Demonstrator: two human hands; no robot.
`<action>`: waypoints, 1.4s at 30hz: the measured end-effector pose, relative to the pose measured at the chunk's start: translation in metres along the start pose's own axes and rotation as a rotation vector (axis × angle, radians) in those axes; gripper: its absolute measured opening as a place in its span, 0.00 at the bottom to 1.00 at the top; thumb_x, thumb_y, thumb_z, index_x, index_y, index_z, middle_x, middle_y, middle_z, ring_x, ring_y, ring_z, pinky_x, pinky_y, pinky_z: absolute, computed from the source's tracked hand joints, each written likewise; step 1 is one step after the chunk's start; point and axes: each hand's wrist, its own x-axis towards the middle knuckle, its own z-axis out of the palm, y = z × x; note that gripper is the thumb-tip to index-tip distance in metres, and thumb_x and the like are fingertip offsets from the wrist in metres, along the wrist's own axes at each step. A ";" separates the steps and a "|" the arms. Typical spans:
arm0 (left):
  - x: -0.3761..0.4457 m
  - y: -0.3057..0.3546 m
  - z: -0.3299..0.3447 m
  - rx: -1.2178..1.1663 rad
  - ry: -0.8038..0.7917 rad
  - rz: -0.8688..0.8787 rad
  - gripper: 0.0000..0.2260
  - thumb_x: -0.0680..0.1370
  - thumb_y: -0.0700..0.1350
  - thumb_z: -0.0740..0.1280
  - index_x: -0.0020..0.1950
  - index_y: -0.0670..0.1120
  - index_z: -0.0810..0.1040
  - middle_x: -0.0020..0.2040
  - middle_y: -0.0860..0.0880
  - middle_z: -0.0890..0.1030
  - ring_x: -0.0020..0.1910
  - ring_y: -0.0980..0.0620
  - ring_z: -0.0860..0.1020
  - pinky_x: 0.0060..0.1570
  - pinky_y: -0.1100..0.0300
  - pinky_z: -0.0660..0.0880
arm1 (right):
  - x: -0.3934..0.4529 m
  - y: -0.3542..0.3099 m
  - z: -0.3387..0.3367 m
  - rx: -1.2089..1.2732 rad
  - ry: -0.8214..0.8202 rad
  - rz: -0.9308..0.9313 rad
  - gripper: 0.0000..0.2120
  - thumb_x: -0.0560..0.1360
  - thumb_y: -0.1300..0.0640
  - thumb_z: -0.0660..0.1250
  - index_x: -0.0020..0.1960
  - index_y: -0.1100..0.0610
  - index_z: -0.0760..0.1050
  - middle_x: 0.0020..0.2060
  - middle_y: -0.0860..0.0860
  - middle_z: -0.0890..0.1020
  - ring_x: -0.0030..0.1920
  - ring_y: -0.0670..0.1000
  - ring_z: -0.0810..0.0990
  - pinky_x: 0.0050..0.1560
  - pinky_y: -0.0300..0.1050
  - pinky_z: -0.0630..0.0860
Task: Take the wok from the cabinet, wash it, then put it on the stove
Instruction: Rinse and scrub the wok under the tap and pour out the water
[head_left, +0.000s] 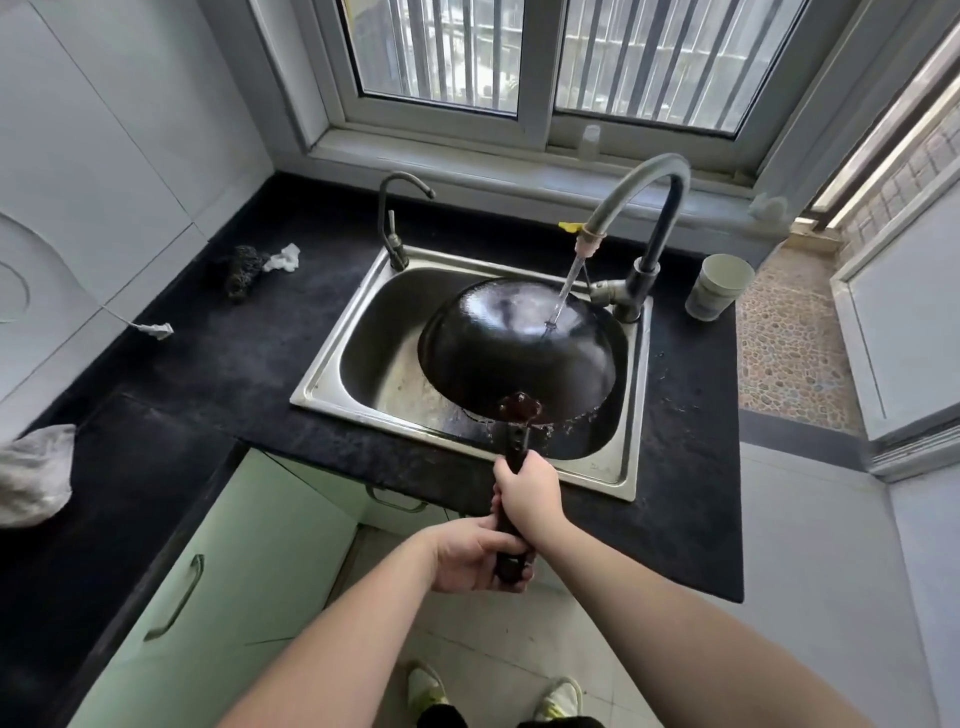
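Head view: the wok (519, 348) is held upside down over the steel sink (332, 358), its dark rounded bottom facing up and filling most of the basin's right half, with its right side close to the sink's right wall and the base of the tall faucet (644, 228). A thin stream of water (566, 291) falls from the spout onto the far right of the wok's bottom, and drops scatter off the near rim. The left part of the basin lies open, and the smaller tap (395, 218) stands at the sink's far left corner. The wok's long dark handle (511, 499) reaches toward the viewer past the near edge of the black counter (208, 364). Both hands are wrapped around it: the right hand (527, 499) grips farther up, the arm coming in from the lower right, and the left hand (470, 556) clasps the near end, the forearm crossing in from the lower left. A pale cup (719, 286) stands on the counter just right of the faucet; a dark scrubber (241, 270) and a crumpled white scrap (283, 257) lie well left of the sink. The wok's inside is hidden, and the handle's middle is covered by the fingers. A grey cloth (34, 473) is cut off at the left edge.
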 end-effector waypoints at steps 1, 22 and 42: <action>-0.001 0.000 0.000 0.001 -0.005 -0.003 0.09 0.75 0.35 0.63 0.54 0.42 0.71 0.40 0.44 0.77 0.40 0.48 0.79 0.43 0.55 0.78 | 0.000 0.000 0.001 -0.001 0.004 0.000 0.09 0.77 0.56 0.63 0.42 0.61 0.72 0.28 0.52 0.78 0.18 0.41 0.74 0.21 0.33 0.69; -0.047 -0.001 0.010 -0.037 -0.114 0.009 0.02 0.77 0.38 0.63 0.48 0.43 0.73 0.40 0.48 0.77 0.38 0.52 0.78 0.40 0.61 0.76 | -0.028 -0.018 0.007 -0.106 0.016 0.118 0.11 0.73 0.59 0.62 0.35 0.63 0.77 0.23 0.51 0.78 0.20 0.43 0.77 0.25 0.34 0.73; -0.107 0.054 -0.006 0.214 0.065 0.079 0.04 0.81 0.37 0.59 0.47 0.43 0.72 0.35 0.48 0.76 0.31 0.55 0.77 0.24 0.68 0.68 | -0.028 -0.078 0.049 0.469 -0.063 0.238 0.14 0.75 0.64 0.62 0.30 0.62 0.69 0.24 0.55 0.72 0.23 0.51 0.71 0.29 0.43 0.72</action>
